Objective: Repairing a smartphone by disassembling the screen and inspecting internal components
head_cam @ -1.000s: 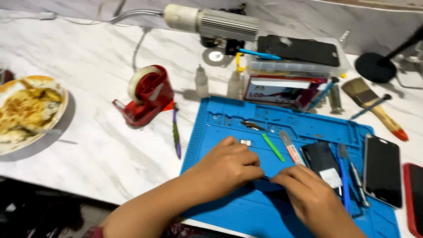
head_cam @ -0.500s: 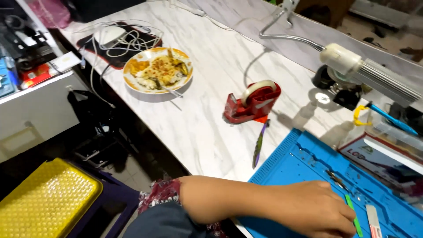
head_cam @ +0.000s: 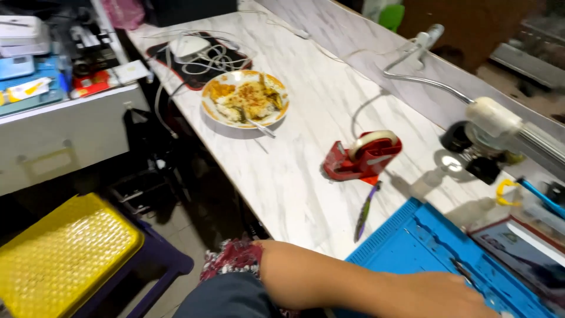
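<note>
Left hand (head_cam: 438,294) on blue mat (head_cam: 412,247) (fingers cropped), tape dispenser (head_cam: 364,158) near

The worktop (head_cam: 306,176) looks like glossy white marble, the mat (head_cam: 424,247) matt blue rubber, the tape dispenser (head_cam: 362,158) shiny red plastic.

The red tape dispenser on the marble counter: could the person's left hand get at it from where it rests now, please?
Probably yes: the left hand lies on the blue mat, and only a purple pen and bare counter separate it from the red tape dispenser.
</note>
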